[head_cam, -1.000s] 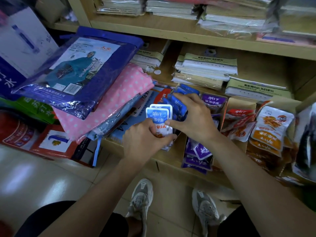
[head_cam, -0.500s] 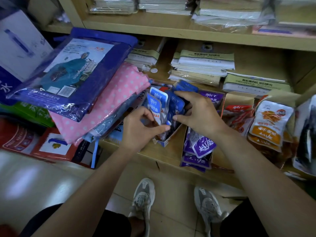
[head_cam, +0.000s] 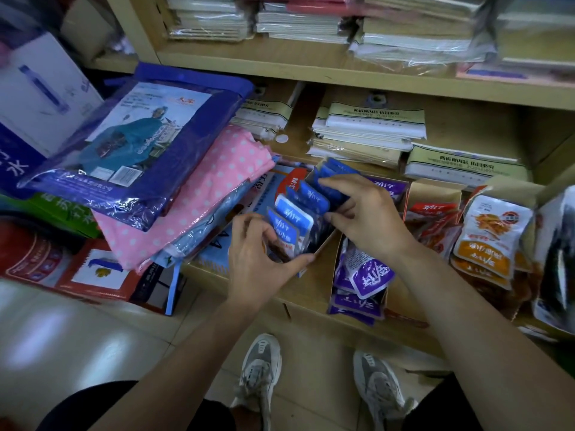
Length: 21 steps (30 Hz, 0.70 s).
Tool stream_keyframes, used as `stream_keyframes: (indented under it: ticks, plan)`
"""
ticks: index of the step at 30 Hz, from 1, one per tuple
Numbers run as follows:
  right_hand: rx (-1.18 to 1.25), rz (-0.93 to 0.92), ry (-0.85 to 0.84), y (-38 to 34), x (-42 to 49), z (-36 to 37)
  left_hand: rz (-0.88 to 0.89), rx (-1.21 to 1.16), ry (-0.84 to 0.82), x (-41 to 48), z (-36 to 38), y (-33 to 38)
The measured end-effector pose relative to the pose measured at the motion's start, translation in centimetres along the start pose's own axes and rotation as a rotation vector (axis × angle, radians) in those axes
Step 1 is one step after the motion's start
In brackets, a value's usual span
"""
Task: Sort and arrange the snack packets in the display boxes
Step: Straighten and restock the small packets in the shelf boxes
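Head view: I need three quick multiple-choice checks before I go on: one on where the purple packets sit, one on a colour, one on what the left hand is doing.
1. Where do the purple packets lie from the blue packets?
A. To their right
B. To their left
C. On the shelf above

2. The polka-dot package beside the blue packets is
A. green
B. yellow
C. pink

3. The left hand
A. hangs idle
B. grips the front blue packets
C. lies flat on the floor

Key: 1 A, they sit just right of the blue ones on the same shelf. 2 C, it is pink with white dots. 3 B, its fingers curl round the front packets while the right hand holds those behind.
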State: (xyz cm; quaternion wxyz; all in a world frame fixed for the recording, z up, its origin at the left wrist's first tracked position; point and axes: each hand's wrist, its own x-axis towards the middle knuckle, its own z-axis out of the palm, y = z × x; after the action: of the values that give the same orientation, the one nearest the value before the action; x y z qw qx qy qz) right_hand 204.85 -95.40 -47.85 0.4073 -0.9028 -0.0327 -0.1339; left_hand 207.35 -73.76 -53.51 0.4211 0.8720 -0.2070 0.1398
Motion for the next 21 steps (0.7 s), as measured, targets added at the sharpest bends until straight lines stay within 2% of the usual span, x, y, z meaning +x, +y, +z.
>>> stream_keyframes:
  ticks: [4, 7, 10, 16, 21]
  plan:
    - [0.003, -0.014, -0.002, 0.1, -0.1, 0.1, -0.052, -0.1, -0.045, 0.8, -0.2, 1.1]
    - [-0.011, -0.007, 0.0, 0.3, -0.1, 0.1, 0.063, -0.114, -0.129, 1.3, -0.6, 1.2]
    - [-0.015, -0.008, 0.0, 0.2, 0.0, 0.0, 0.194, 0.045, -0.211, 1.9, -0.8, 1.0]
    - [-0.043, 0.003, 0.008, 0.0, -0.2, 0.0, 0.2, 0.03, -0.171, 0.9, 0.3, -0.6]
    - [-0.078, 0.021, 0.12, -0.1, -0.2, 0.3, 0.075, -0.051, -0.214, 1.0, 0.4, 0.3]
